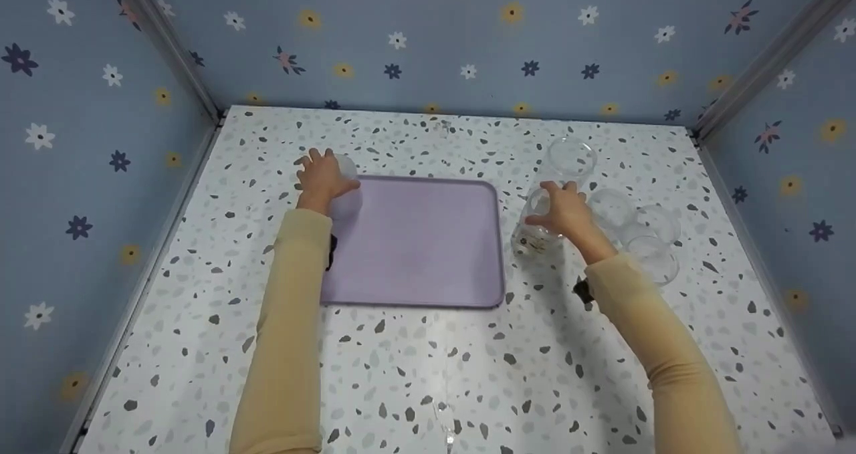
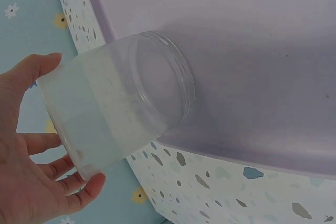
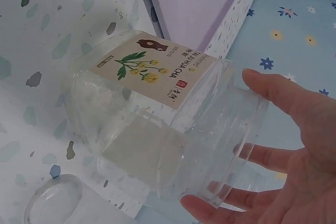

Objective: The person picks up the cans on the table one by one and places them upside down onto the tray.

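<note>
A clear plastic jar [image 2: 113, 103] stands at the far left corner of the lilac tray [image 1: 414, 240], its ringed end toward the tray. My left hand [image 1: 321, 178] grips the jar's other end, thumb on one side and fingers on the opposite side. Right of the tray is a clear jar with a flowered paper label [image 3: 149, 72]. My right hand [image 1: 565, 210] holds that labelled jar around its upper end, and some fingers show through the plastic. Whether the labelled jar touches the table cannot be seen.
Several more clear containers stand on the right: one [image 1: 572, 156] behind my right hand, others [image 1: 612, 206] beside the right forearm, the nearest [image 1: 650, 260] by the sleeve. Flower-patterned walls [image 1: 428, 53] enclose the speckled table [image 1: 414, 367] at the back and both sides.
</note>
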`<state>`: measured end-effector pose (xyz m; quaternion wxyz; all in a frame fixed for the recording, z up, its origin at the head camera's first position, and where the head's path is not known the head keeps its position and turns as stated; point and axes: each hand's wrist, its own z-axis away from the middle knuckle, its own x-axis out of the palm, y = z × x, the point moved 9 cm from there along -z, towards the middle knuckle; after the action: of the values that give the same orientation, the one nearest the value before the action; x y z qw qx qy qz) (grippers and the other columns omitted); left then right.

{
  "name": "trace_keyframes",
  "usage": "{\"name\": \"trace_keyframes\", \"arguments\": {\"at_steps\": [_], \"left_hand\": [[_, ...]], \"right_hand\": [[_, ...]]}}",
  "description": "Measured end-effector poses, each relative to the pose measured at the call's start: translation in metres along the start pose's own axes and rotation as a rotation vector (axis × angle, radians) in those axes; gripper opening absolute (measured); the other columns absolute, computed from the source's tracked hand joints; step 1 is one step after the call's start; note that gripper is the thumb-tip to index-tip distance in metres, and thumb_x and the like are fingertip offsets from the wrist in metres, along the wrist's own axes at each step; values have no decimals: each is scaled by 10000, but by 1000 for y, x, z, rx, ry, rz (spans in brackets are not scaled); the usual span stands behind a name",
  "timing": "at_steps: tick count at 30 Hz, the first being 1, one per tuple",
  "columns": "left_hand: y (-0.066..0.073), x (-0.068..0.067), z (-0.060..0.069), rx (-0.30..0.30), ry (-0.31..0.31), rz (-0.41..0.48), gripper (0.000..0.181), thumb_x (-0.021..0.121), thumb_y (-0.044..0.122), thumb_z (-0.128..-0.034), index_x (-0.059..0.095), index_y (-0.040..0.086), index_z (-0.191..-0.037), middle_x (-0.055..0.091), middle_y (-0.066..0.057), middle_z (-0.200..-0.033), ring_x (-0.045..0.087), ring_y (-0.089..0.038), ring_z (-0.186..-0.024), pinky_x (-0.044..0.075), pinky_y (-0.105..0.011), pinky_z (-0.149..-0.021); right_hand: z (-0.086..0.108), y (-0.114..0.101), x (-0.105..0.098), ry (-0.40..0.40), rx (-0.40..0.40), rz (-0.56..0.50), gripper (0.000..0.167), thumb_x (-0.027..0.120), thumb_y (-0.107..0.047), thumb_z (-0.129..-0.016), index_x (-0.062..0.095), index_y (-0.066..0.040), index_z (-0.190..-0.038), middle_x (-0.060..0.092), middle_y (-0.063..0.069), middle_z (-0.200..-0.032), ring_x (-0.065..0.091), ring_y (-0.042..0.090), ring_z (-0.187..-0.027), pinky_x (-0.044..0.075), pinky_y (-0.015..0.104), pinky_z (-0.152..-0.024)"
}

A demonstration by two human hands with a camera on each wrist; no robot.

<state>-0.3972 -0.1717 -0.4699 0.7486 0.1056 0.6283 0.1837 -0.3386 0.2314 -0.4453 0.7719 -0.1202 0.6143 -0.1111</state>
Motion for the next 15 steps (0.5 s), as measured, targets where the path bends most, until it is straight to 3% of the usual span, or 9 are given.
{"name": "trace_keyframes", "arguments": {"at_steps": [6,15], "left_hand": [[0,-2,3,3,10,-13,908,641,424,-747,196,-65,-1370,225,-319,-1303,182,-485,-1210,282,-618,-887],[4,-5,6,37,-6,19,1009,607,535,-745,102,-51,-1393,161,-297,-1361,123,-434,-1265,189,-588,-964]], "right_hand": [[1,-2,-4,12,-28,-21,794,732,-329,-704,344,-56,-1341,279,343,-1256,350,512,-1075,381,571,-802],[5,-5,-12,36,-69,-67,779,735,-311,-704,364,-36,-1331,326,338,-1209,384,483,-1055,374,572,-816]]}}
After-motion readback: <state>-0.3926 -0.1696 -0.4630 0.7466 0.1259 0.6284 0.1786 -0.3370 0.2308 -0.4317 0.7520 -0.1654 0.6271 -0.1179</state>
